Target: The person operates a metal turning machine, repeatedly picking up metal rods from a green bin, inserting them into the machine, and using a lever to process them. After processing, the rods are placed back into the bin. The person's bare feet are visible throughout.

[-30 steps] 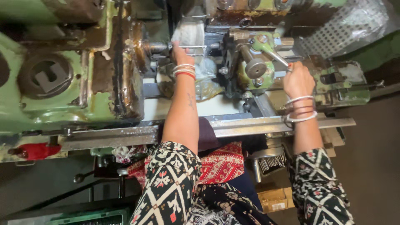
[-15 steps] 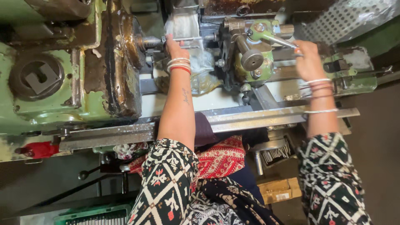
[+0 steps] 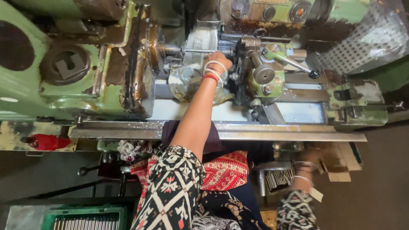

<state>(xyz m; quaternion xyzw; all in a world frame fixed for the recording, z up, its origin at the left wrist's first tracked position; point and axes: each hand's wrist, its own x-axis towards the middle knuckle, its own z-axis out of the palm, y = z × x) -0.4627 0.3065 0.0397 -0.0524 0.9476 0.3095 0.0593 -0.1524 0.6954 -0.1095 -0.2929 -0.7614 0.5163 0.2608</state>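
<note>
My left hand point(image 3: 219, 59), with bangles on the wrist, reaches up into a green lathe. Its fingers are curled at the end of a thin metal rod point(image 3: 196, 51) that sticks out of the spindle point(image 3: 164, 49). A clear plastic guard point(image 3: 187, 81) lies just under the wrist. The tool turret point(image 3: 264, 74) with its black-knobbed lever point(image 3: 314, 73) stands right beside the hand. My right hand point(image 3: 309, 159) is low at the right, blurred, just above a small tray of metal rods point(image 3: 279, 179). What its fingers hold is not clear.
The rusty green headstock point(image 3: 106, 85) fills the left. A steel rail point(image 3: 255, 136) runs along the lathe's front edge. A red handle point(image 3: 47, 142) sticks out at the left, a green crate of rods point(image 3: 85, 217) sits at the bottom left, and a perforated metal sheet point(image 3: 370, 38) is at the top right.
My right hand has left the turret lever and dropped down to the tray of rods. My left hand stays at the spindle rod. The view has shifted.
</note>
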